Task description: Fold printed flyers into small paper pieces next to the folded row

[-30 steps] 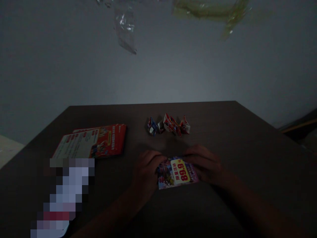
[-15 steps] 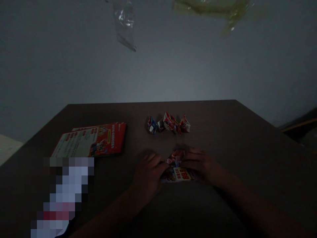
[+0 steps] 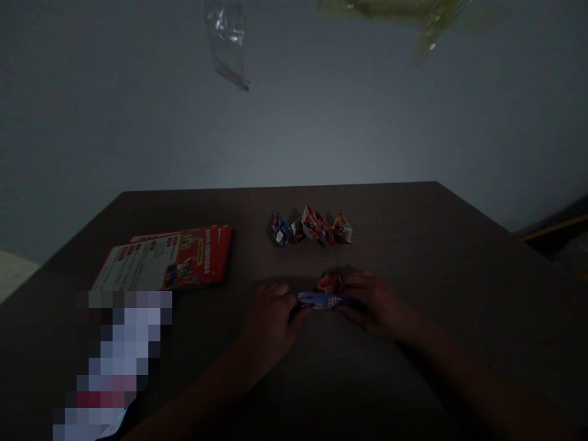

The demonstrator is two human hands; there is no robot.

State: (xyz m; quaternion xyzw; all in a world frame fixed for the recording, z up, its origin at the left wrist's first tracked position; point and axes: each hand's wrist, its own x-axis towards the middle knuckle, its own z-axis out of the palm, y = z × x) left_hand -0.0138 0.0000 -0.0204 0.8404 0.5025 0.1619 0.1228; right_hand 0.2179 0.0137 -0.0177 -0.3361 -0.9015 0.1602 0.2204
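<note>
Between my hands is a printed paper sheet [image 3: 321, 300], with its near edge folded up so that a blue strip shows across it. My left hand [image 3: 271, 315] pinches the left end of the fold, thumb on the near side. At the right end, my right hand [image 3: 374, 303] grips the same paper between thumb and fingers. Red print shows on the part of the sheet beyond the fold. Farther back on the table stand several small folded paper pieces [image 3: 316, 226] in a loose row, red, blue and white.
A stack of red and white printed leaflets [image 3: 202, 257] lies on the left of the dark table [image 3: 390, 220]. Nearer, a pixelated pale object [image 3: 128, 349] lies at the lower left. Clear film [image 3: 227, 43] and yellow tape [image 3: 395, 9] stick to the wall behind.
The near part of the paper, with its yellow label and large digits, has been folded up and away from me. Both thumbs have moved to the near side of the fold.
</note>
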